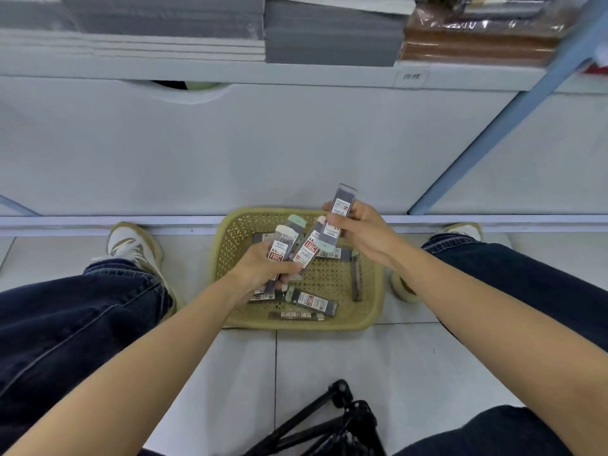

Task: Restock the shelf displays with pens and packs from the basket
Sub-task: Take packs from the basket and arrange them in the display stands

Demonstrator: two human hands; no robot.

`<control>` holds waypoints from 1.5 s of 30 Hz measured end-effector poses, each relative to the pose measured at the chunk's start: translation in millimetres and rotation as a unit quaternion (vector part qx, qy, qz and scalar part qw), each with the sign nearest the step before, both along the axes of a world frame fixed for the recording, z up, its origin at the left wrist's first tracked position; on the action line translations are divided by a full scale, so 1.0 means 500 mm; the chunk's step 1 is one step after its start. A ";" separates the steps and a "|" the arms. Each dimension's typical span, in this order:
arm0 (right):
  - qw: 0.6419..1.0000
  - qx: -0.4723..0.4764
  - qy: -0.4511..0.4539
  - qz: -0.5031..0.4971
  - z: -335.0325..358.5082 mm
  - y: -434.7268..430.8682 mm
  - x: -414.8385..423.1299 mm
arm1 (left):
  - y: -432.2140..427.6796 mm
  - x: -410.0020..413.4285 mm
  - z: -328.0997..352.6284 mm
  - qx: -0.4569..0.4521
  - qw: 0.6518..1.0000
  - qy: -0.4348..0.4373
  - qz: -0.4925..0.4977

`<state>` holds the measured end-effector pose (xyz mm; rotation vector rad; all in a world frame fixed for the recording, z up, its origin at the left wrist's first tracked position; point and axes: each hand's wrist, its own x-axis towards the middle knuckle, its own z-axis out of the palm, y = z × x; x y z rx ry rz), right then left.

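The right hand (362,235) pinches one slim lead-refill case (343,205) between thumb and curled fingers. It holds the case nearly upright above the far edge of the basket. The case is a dark, see-through rectangular box with a white printed label and a clear cap at its upper end.

Just beside it, the left hand (263,266) is clamped round the lower ends of a fan of cases (282,250), three or four of them, which spread up and to the right. These have the same dark bodies, with red-and-white labels marked 0.5 and 0.7. Their caps are cream, mint green and pale peach. The rightmost case reaches up to the right hand's fingers; whether they touch is unclear.

Under both hands sits a yellow-green plastic basket (375,291) with lattice walls and base. Inside it are loose cases (314,301) lying flat at different angles, most near the front edge and one along the right wall.

The basket stands on the tiled floor (329,363) against the white base of a shelf (296,74), between the person's cream shoes (131,248). On the shelf are stacks of grey notebooks (332,37) and brown wrapped ones (477,44). A black tripod (342,422) lies at the near edge of the view.
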<state>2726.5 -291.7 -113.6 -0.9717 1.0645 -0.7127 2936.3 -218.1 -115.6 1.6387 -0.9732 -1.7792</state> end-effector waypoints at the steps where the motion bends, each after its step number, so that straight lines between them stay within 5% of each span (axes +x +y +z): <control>1: 1.000 0.000 -0.019 -0.017 0.013 0.002 0.002 | 0.004 -0.006 0.009 -0.007 1.000 0.013 0.001; 5: 0.994 -0.017 -0.057 -0.095 0.057 0.013 -0.009 | 0.009 -0.013 0.033 -0.048 0.997 0.017 0.060; 16: 0.992 -0.050 -0.014 -0.116 0.116 0.059 -0.003 | 0.040 -0.010 0.054 -0.059 0.991 0.034 0.118; 22: 0.980 -0.018 -0.114 -0.163 0.111 0.060 -0.009 | 0.058 -0.009 0.052 -0.031 0.985 0.055 0.158; 26: 0.983 0.019 -0.134 -0.123 0.083 0.076 0.000 | 0.057 -0.020 0.059 -0.027 0.977 0.097 0.190; 31: 0.999 -0.041 0.012 -0.029 0.046 0.094 0.004 | 0.059 -0.019 0.055 -0.043 0.974 0.095 0.200; 35: 0.988 -0.043 0.126 0.084 0.039 0.092 -0.022 | 0.061 -0.007 0.043 -0.060 0.983 0.032 0.169; 41: 0.946 -0.015 0.146 0.290 0.020 0.103 -0.025 | 0.060 -0.006 0.033 -0.077 0.993 -0.072 0.058; 45: 0.975 -0.001 0.118 0.188 0.027 0.090 -0.052 | 0.062 0.009 0.023 -0.088 0.987 -0.134 0.013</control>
